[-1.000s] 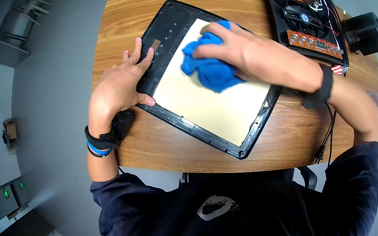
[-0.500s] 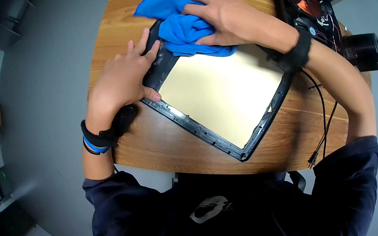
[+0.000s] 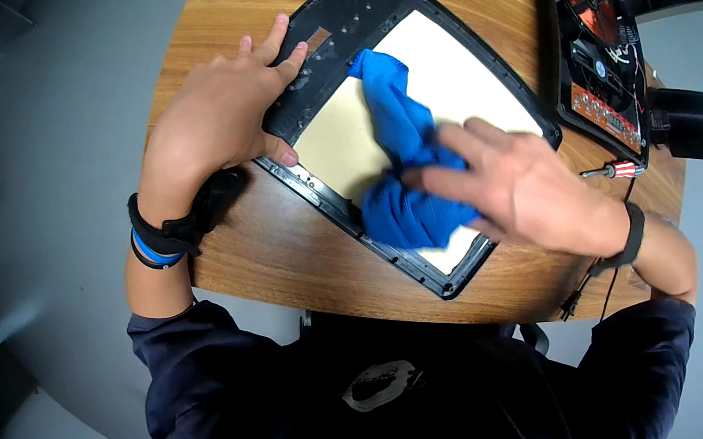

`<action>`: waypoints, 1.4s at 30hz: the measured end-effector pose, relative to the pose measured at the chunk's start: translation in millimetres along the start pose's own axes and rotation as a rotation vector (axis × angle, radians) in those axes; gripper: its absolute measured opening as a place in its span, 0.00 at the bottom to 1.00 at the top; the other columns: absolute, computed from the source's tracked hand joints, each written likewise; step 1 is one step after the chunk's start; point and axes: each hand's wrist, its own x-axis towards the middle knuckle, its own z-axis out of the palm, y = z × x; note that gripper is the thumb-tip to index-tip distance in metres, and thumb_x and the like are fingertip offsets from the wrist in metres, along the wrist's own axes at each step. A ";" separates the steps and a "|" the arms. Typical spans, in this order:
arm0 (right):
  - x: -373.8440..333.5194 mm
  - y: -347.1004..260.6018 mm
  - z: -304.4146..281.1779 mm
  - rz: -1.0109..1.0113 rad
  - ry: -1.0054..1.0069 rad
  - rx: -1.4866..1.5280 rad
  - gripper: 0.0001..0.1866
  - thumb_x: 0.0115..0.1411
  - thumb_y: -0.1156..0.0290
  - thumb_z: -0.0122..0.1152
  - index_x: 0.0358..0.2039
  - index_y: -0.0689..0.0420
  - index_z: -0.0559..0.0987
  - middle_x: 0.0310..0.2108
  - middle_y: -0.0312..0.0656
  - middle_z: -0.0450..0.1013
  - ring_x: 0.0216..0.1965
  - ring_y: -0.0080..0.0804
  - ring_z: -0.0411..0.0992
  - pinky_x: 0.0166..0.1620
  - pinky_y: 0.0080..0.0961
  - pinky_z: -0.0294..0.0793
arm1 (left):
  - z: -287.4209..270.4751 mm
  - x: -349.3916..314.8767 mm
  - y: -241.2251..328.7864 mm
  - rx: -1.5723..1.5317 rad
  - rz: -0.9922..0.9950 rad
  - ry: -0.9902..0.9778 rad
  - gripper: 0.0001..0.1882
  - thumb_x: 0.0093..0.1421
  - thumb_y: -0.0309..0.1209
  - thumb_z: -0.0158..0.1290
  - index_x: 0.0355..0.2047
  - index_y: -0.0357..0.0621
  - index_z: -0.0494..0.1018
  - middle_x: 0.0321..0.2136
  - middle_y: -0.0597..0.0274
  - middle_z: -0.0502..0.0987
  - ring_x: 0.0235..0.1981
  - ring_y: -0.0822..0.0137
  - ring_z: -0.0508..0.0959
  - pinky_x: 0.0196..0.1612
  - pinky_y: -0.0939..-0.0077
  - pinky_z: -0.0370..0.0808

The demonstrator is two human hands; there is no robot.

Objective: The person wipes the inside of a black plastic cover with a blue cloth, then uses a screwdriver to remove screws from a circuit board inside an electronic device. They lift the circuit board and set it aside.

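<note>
A flat, black-framed panel (image 3: 347, 9) with a cream inner surface (image 3: 460, 59) lies at an angle on the wooden table. My left hand (image 3: 224, 110) rests on the panel's left side, fingers spread over the black part and thumb at the frame's edge. Bunched in my right hand (image 3: 524, 184) is a blue cloth (image 3: 399, 117), pressed on the cream surface near the panel's lower right. Motion blurs the right fingers a little, and the cloth's upper end trails toward the black strip.
To the right stands an opened black appliance housing (image 3: 586, 4) with a copper coil and circuit board (image 3: 604, 117). Beside it are a screwdriver (image 3: 623, 169) with a red-and-white handle and a black cylinder (image 3: 687, 123). A corded plug (image 3: 573, 304) lies at the wooden table's (image 3: 283, 260) near edge.
My right hand has swept the cloth from the panel's far end toward me, uncovering the black strip and far corner. My left hand stays on the left side.
</note>
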 end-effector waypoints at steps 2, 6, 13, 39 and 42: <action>20.7 17.6 1.7 0.050 0.084 -0.058 0.34 0.55 0.69 0.88 0.63 0.42 0.85 0.55 0.43 0.77 0.47 0.42 0.81 0.44 0.38 0.88 | -1.6 -0.6 -1.5 -0.019 0.016 0.012 0.79 0.30 0.47 0.88 0.88 0.63 0.66 0.92 0.58 0.48 0.82 0.38 0.71 0.73 0.46 0.83; 64.2 30.3 11.9 0.009 0.264 -0.167 0.40 0.60 0.71 0.84 0.73 0.36 0.83 0.57 0.42 0.76 0.52 0.44 0.78 0.52 0.41 0.87 | -6.2 -4.0 -7.0 -0.002 0.065 0.008 0.81 0.28 0.47 0.88 0.88 0.64 0.64 0.92 0.57 0.48 0.81 0.38 0.71 0.73 0.46 0.83; 85.2 -9.9 35.3 -0.168 0.235 0.025 0.34 0.64 0.73 0.81 0.70 0.35 0.85 0.63 0.42 0.73 0.56 0.49 0.73 0.51 0.40 0.87 | -18.9 -2.0 -7.6 -0.071 0.052 -0.069 0.79 0.30 0.42 0.88 0.88 0.59 0.65 0.91 0.53 0.52 0.80 0.36 0.71 0.69 0.48 0.84; -63.5 45.7 4.1 0.179 0.064 -0.093 0.33 0.58 0.76 0.85 0.64 0.40 0.87 0.60 0.41 0.79 0.58 0.50 0.81 0.51 0.40 0.93 | -36.9 2.7 12.5 -0.117 -0.045 -0.129 0.79 0.27 0.34 0.88 0.86 0.60 0.67 0.90 0.58 0.51 0.81 0.41 0.70 0.76 0.47 0.83; -83.4 30.3 -6.2 0.031 -0.017 -0.080 0.21 0.69 0.75 0.69 0.60 0.44 0.91 0.61 0.44 0.81 0.54 0.49 0.81 0.47 0.40 0.90 | -36.3 1.8 13.7 -0.095 -0.049 -0.131 0.79 0.26 0.34 0.88 0.86 0.61 0.67 0.90 0.60 0.51 0.81 0.41 0.70 0.75 0.44 0.84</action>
